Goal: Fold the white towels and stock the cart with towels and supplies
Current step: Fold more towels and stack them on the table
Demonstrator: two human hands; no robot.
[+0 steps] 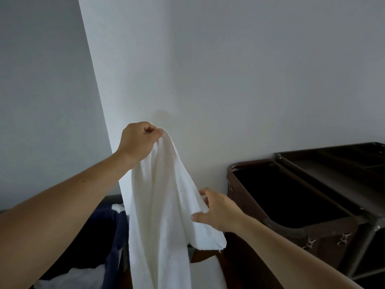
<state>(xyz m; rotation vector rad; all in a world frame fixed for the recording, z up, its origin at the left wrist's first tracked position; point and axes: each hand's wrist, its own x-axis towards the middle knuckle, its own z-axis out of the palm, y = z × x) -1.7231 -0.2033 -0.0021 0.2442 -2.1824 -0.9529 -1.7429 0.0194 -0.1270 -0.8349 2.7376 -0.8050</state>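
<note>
Head view. A white towel (164, 205) hangs in the air in front of a pale wall (250, 69), held up by both hands and resting on nothing.

The left hand (138, 140) is raised highest. Its fingers are curled into a fist, and it pinches the bunched top of the towel between thumb and fingers. From this point the cloth falls in long vertical folds and runs out of view at the lower edge.

The right hand (218, 209) is lower, at the towel's right edge. Its thumb lies in front of the cloth and its fingers curl behind it, gripping the edge and drawing it out sideways. A free corner of the towel hangs just below this hand.

A dark brown cart (333, 230) stands against the wall, to the right of the towel and apart from it. The near left end of the cart is an open, dark bag compartment with a rounded rim. Beyond that is a flat top with shallow trays, whose contents cannot be made out.

At the lower left, behind the towel, a dark blue cloth (112, 226) lies over a heap of white linen (79, 276).
</note>
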